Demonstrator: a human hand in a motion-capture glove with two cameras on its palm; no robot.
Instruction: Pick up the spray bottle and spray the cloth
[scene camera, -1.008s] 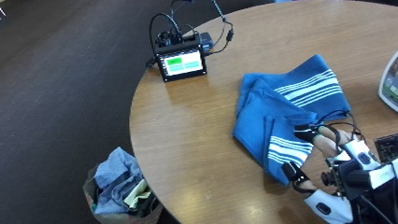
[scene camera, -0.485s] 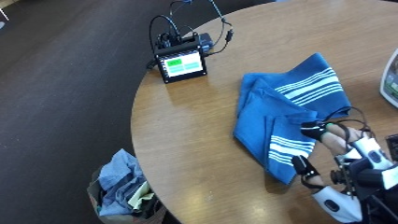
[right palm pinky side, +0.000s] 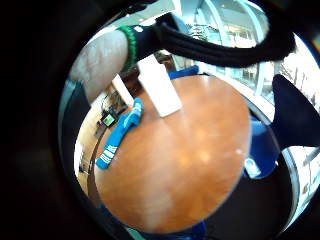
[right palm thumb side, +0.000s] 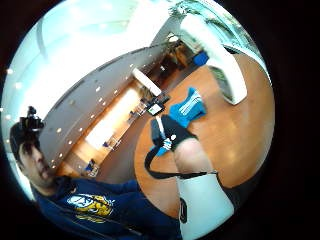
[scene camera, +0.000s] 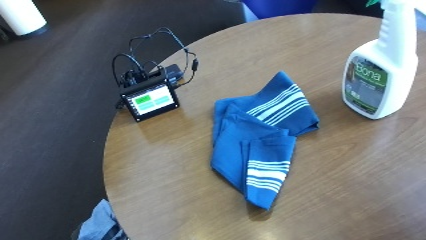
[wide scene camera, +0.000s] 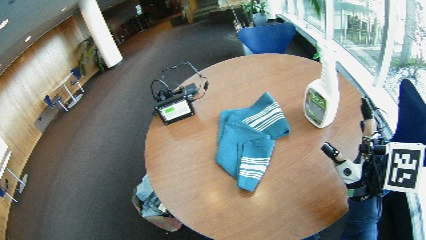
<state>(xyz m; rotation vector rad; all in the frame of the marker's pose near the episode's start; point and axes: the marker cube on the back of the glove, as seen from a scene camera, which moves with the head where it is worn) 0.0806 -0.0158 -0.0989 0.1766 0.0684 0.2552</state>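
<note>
the round wooden table (scene camera: 166, 175) takes up most of the outside view. nearest on it lies the blue cloth (scene camera: 256, 145), folded and rumpled, its long axis running from the near edge up and to the right toward the far side; white stripes cross its near end and another band of white stripes crosses its far right corner. to the right of the cloth and a little farther back stands the white spray bottle (scene camera: 379, 65), upright, its long axis vertical, a green label on its body facing the cloth side; its nozzle end is cut off by the view, so i cannot tell which way it points. cloth and bottle are apart, with bare wood between them. at the far left edge of the table sits a small screen (scene camera: 150, 100) showing green, tilted up, with black cables (scene camera: 156, 50) looped behind it.

in the wide outside view the gloved right hand (wide scene camera: 351, 155) hangs at the right rim of the table, to the right of the bottle and clear of it, touching nothing; its fingers look spread and relaxed, holding nothing. a blue chair (wide scene camera: 266, 37) stands beyond the far edge of the table
</note>
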